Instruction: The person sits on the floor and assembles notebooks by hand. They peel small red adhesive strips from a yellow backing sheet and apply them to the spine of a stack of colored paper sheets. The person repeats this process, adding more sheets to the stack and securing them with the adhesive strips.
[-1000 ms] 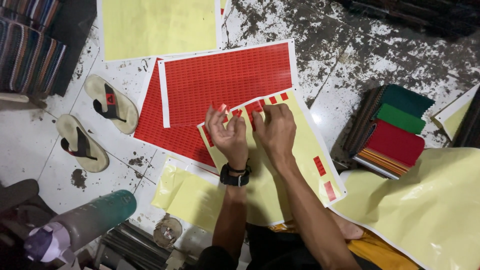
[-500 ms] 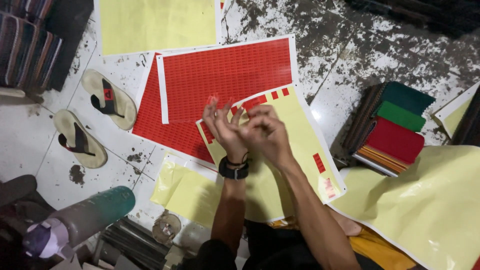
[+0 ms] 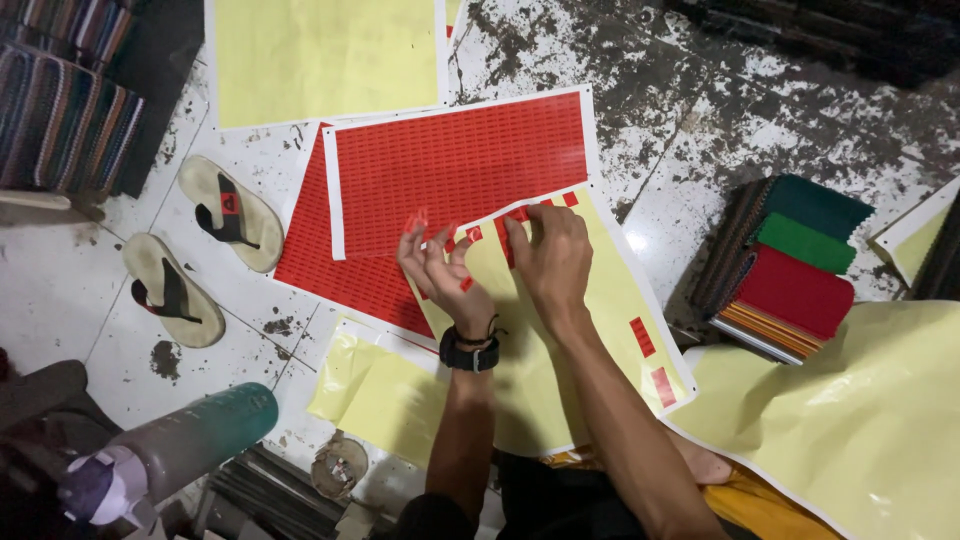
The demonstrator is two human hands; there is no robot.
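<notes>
Peeling small red stickers from a yellow backing sheet on the floor

The left hand (image 3: 445, 275) is pinching a small red sticker (image 3: 416, 220) between its raised fingertips, with more sticking to its fingers; the right hand (image 3: 550, 262) is pressing fingertips down on the yellow backing sheet (image 3: 590, 330) at the remaining sticker row, gripping nothing visibly. The stickers are judged thin, light, limp and tacky, best lifted by a corner edge. The sheet is lying before the person, overlapping a full red sticker sheet (image 3: 460, 165) with a white border. Bare yellow sheets are lying above and at right. A stack of green, red and striped cloth-like swatches (image 3: 795, 270) is sitting at right; two sandals (image 3: 200, 240) are lying at left.
</notes>
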